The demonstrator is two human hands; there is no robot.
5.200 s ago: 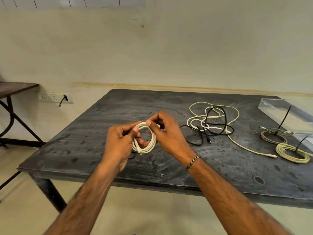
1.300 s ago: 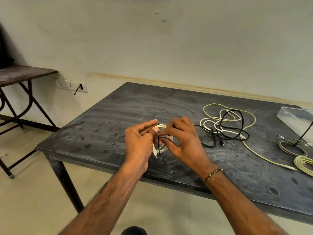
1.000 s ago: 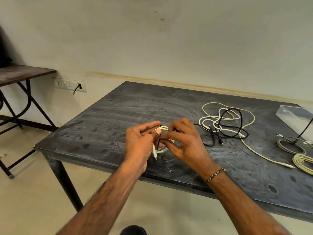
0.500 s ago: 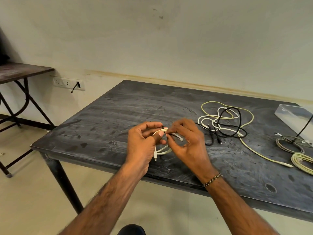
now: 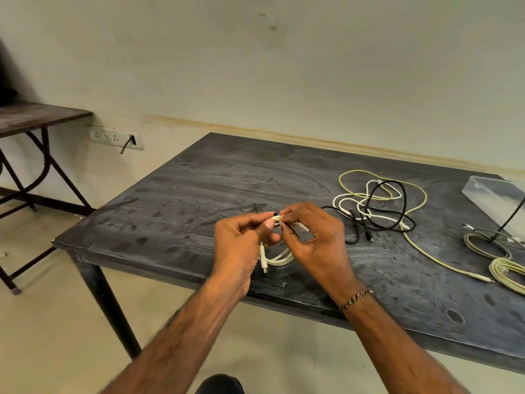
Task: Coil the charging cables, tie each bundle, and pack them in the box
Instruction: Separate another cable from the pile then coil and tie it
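Tying a coiled white charging cable (image 5: pixel 279 258)

Left hand (image 5: pixel 241 245) and right hand (image 5: pixel 315 240) both pinch its thin black tie (image 5: pixel 275 215) above the dark scuffed bench (image 5: pixel 199 200).

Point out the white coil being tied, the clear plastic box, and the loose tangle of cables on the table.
white coil (image 5: pixel 279 259), head view, on the lower loop hanging between the hands.
clear plastic box (image 5: pixel 493 194), head view, on its near wall.
loose tangle of cables (image 5: pixel 377 207), head view, where black and white strands cross.
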